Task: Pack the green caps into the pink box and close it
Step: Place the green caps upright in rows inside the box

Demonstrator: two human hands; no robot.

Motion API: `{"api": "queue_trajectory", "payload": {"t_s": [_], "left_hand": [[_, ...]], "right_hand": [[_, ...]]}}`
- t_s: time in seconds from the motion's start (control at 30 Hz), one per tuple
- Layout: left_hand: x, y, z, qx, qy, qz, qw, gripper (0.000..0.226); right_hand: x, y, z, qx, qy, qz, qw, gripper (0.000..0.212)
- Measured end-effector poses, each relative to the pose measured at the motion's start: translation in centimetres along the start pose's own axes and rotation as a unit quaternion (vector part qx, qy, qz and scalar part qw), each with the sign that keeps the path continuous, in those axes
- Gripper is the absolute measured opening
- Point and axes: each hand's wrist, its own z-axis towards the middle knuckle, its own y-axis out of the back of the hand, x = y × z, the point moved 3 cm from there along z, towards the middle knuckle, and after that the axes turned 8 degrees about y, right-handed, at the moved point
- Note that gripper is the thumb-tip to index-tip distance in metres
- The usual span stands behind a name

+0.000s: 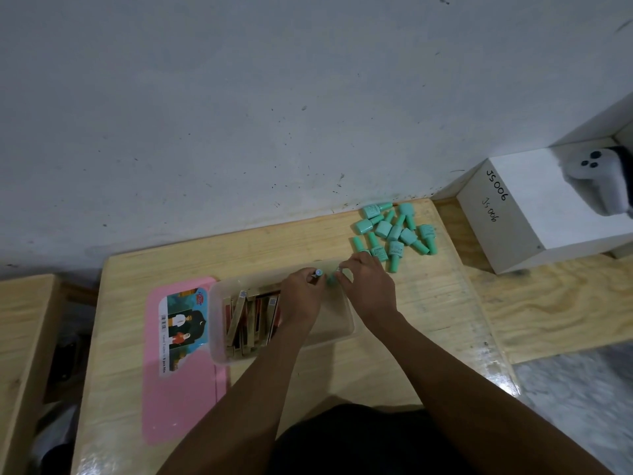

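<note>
- The left hand [301,293] curls round a small bluish-tipped piece [318,271]; the right hand [366,286] pinches a green cap [331,280] above the pink box [347,332].
- Packing looks barely begun; next, lower this cap into the box's right half.
- The heap of caps [394,231] lies on the table [342,371], just beyond the right hand.
- The pink lid [185,399] lies left.
</note>
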Motion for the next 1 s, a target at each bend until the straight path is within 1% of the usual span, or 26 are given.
{"api": "queue_trajectory", "payload": {"t_s": [0.23, 0.47, 0.53, 0.67, 0.73, 0.83, 0.9, 1.0], "left_hand": [[-0.1, -0.2, 0.0, -0.007, 0.017, -0.024, 1.000, 0.021], [0.1, -0.5, 0.1, -0.019, 0.046, -0.029, 0.998, 0.024], [-0.1, -0.3, 0.0, -0.027, 0.046, -0.027, 0.998, 0.027], [-0.6, 0.4, -0.5, -0.042, 0.039, -0.012, 0.998, 0.035], [-0.8, 0.9, -0.6, -0.042, 0.023, 0.007, 0.999, 0.037], [-1.2, 1.7, -0.4, -0.058, -0.022, 0.034, 0.997, 0.038], [-2.1, 1.9, -0.3, -0.076, -0.068, 0.043, 0.994, 0.035], [-4.0, 1.3, 0.3, -0.073, -0.133, 0.054, 0.987, 0.027]], "right_hand": [[0.1, 0.1, 0.1, -0.005, 0.001, 0.002, 1.000, 0.025], [0.1, 0.3, 0.1, -0.006, 0.013, 0.009, 1.000, 0.027], [0.0, 0.9, 0.0, -0.022, 0.016, 0.016, 0.999, 0.026], [-1.4, 2.5, -0.7, -0.099, 0.024, 0.010, 0.995, 0.023], [-3.0, 3.5, -1.2, -0.111, 0.008, 0.003, 0.994, 0.023], [-6.4, 4.8, -1.5, -0.084, -0.047, 0.002, 0.995, 0.024], [-8.5, 5.2, -1.2, -0.040, -0.094, 0.005, 0.995, 0.023], [-10.5, 5.2, 0.1, 0.026, -0.139, 0.008, 0.990, 0.022]]}}
